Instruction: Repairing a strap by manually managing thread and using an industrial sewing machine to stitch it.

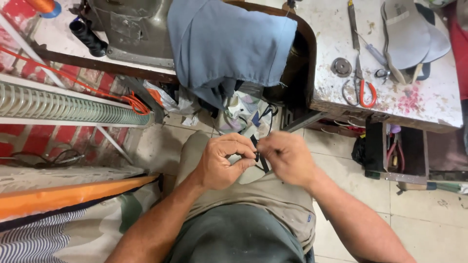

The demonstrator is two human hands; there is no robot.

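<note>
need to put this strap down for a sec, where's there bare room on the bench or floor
The worktable is bare along its near edge, right of the scissors, below the shoe soles. Floor tiles right of the right hand are free. It is crowded around the blue cloth and the scraps beneath it.

Lighting is even, soft daylight, moderately bright, with no hard shadows on the floor tiles [419,214]. The white worktable [414,97] is the brightest area, close to washed out along its top edge. Below the worktable, the recess under it falls into deep shadow. The right hand [287,156] shows slight motion blur; the left hand [222,163] is sharper. Straight lines bow noticeably toward the corners, far from the worktable.
</note>
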